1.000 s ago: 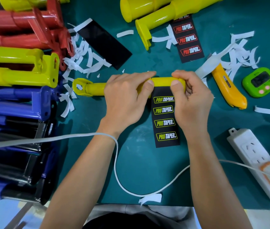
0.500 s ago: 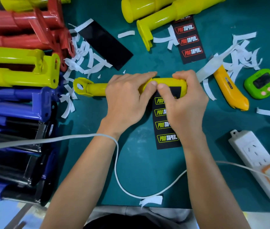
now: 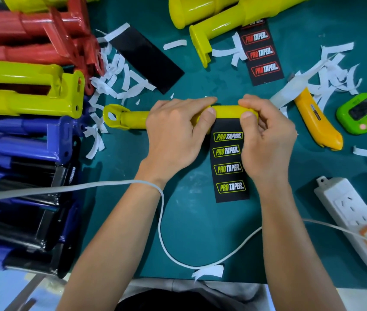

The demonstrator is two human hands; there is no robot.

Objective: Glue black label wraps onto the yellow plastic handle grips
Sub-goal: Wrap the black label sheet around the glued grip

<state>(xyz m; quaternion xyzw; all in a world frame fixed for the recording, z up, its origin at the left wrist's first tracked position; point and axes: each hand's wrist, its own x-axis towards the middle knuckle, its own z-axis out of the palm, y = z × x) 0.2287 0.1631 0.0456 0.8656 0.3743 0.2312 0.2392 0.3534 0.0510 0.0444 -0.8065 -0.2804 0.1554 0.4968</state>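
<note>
A yellow handle grip (image 3: 133, 118) lies crosswise on the green mat (image 3: 200, 232). A black label wrap (image 3: 229, 167) with yellow PRO TAPER logos hangs from the grip toward me, its top edge stuck on the grip. My left hand (image 3: 173, 135) curls over the middle of the grip, thumb at the label's top left corner. My right hand (image 3: 265, 140) grips the grip's right end, thumb pressing the label's top right corner. Two more yellow grips (image 3: 229, 21) lie at the top, beside a red-logo label (image 3: 261, 52).
Red, yellow, blue and black-wrapped grips (image 3: 25, 131) are stacked along the left. White paper strips (image 3: 119, 81) litter the mat. A plain black sheet (image 3: 146, 59), a yellow utility knife (image 3: 315, 122), a green timer (image 3: 362, 113), a power strip (image 3: 353, 216) and a white cable (image 3: 162, 221) surround the work.
My right thumb slid left along the label's top edge, then back to the right corner. The left hand and the grip stayed put.
</note>
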